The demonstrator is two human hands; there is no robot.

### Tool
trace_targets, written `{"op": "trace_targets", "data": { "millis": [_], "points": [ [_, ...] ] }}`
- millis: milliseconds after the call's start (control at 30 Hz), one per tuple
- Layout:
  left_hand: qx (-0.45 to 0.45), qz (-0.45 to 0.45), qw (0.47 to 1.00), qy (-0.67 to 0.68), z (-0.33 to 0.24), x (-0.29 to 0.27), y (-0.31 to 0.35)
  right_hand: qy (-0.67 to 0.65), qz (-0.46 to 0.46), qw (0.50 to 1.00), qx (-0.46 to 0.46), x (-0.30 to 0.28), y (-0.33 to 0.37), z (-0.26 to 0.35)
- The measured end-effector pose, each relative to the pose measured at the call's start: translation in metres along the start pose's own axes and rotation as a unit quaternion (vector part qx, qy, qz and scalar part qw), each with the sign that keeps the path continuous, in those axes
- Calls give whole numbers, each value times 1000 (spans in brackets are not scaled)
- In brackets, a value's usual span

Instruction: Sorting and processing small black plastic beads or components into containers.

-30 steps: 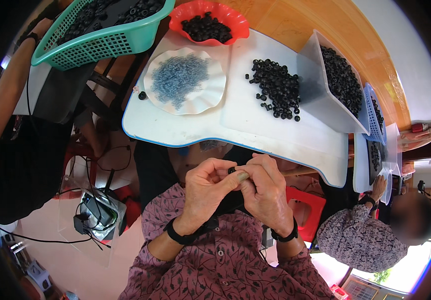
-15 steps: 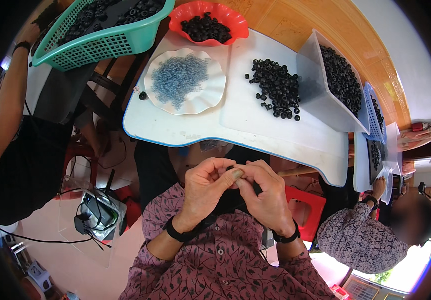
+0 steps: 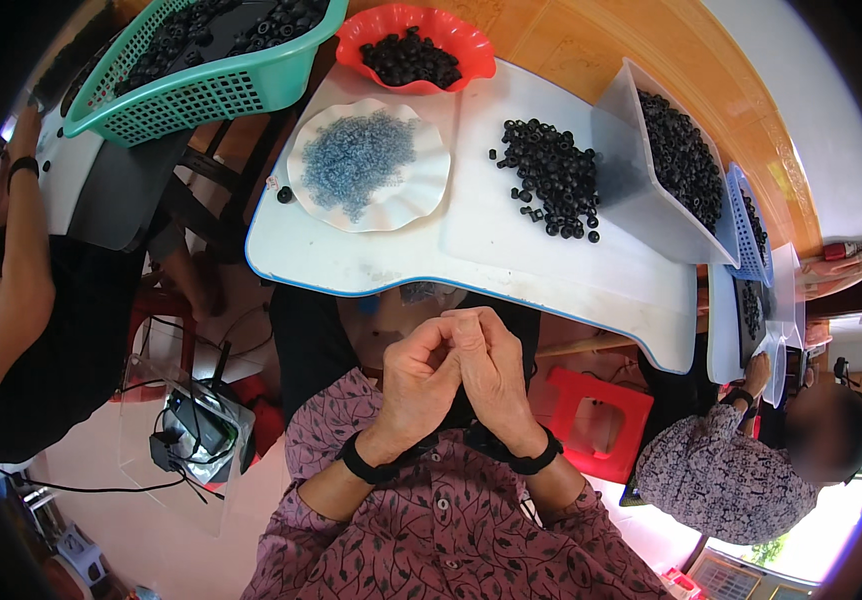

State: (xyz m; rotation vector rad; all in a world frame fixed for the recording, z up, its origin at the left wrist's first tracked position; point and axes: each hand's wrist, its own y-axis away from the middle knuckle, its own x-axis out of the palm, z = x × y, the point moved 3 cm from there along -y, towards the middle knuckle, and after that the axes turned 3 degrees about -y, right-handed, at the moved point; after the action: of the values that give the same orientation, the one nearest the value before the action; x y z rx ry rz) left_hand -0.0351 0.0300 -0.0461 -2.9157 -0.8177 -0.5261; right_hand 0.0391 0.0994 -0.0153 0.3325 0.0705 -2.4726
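Note:
My left hand [image 3: 415, 388] and my right hand [image 3: 494, 372] are pressed together above my lap, short of the table's near edge. The fingers of both are curled in and closed. Whatever lies between them is hidden. Beyond them is a white table [image 3: 351, 270] with a blue edge. On it, a white wavy-rimmed plate [image 3: 431, 190] carries a heap of small clear bluish rings [image 3: 359, 160]. A loose pile of black ring-shaped parts [image 3: 556, 175] lies to the right. One black ring [image 3: 285, 194] sits left of the plate.
A red scalloped bowl [image 3: 351, 45] of black parts stands at the back. Right of the pile is a translucent bin [image 3: 626, 150], with a blue basket [image 3: 743, 235] beyond. A green basket [image 3: 251, 90] is at upper left. Co-workers sit either side; a red stool [image 3: 601, 455] stands at right.
A small black part showed at my fingertips before; now it is out of sight. My right hand has shifted left and folded over against my left. The left co-worker's arm has moved.

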Motion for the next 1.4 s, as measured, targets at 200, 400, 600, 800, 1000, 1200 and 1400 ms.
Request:
{"op": "trace_targets", "data": {
  "millis": [200, 400, 600, 800, 1000, 1200, 1400],
  "points": [
    [-8, -23, 1000, -18, 6, -1, -1, 27, -19, 999, 13, 4, -5, 0],
    [-22, -55, 998, -2, 3, 0, -2, 66, -9, 998, 10, 3, -8, 7],
    [-106, 10, 980, 169, 10, -10, -11, -35, -9, 998, 44, -2, -6, -6],
    [-96, 55, 933, 343, -8, -14, -21, -115, 6, 993, 5, -6, -6, 13],
    [-82, 62, 927, 361, 2, -19, -23, -119, 69, 989, -46, -7, -8, 20],
    [-94, 24, 953, 288, -1, -18, -21, -41, 111, 988, -103, -13, -18, 23],
    [-110, 12, 952, 286, 3, -23, -20, 149, 41, 979, -131, -22, -64, 35]
  ]
}}
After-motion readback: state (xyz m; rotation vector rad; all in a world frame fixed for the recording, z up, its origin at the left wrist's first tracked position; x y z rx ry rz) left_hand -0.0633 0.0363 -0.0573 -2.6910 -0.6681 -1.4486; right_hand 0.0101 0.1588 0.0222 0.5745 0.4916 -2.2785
